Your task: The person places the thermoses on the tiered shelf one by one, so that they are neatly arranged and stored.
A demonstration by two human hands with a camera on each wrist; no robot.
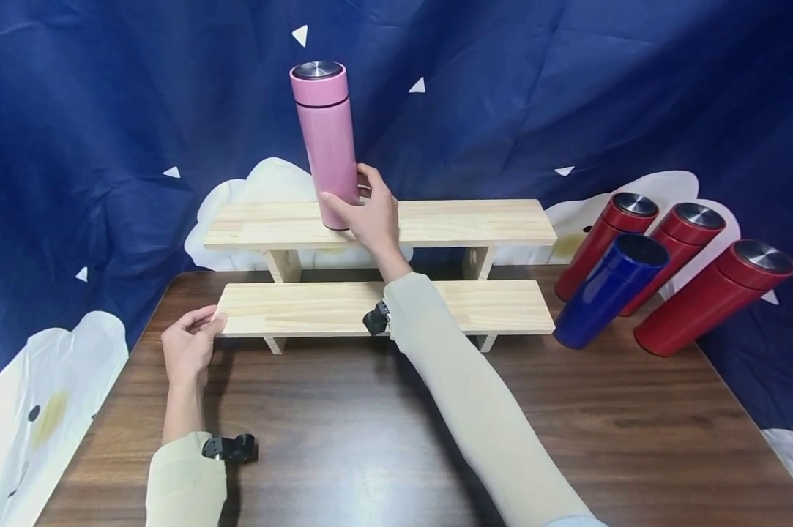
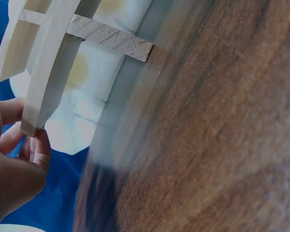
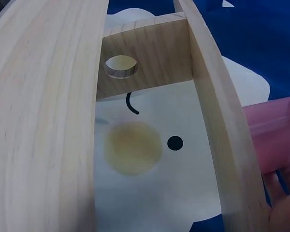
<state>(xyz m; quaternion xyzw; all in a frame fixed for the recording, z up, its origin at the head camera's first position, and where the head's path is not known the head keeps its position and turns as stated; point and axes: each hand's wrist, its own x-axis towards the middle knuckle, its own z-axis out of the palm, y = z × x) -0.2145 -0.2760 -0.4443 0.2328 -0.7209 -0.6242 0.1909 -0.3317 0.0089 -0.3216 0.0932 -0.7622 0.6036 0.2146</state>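
A pink thermos bottle (image 1: pixel 329 143) with a dark-ringed neck and shiny lid stands on the upper board (image 1: pixel 462 222) of a two-tier pale wooden rack. My right hand (image 1: pixel 376 216) grips it low down, thumb in front and fingers round its right side. In the right wrist view only part of the pink bottle (image 3: pixel 273 133) shows at the edge. The left end of the lower board (image 1: pixel 304 309) is pinched by my left hand (image 1: pixel 190 342). The left wrist view shows that hand (image 2: pixel 17 174) with its thumb and fingers about the board's end.
Three red thermos bottles (image 1: pixel 712 300) and a blue one (image 1: pixel 607 296) stand right of the rack on the dark wooden table (image 1: pixel 343 432). Behind hangs a blue cloth (image 1: pixel 475 95) with white shapes. Wooden supports (image 1: pixel 478 262) hold up the boards.
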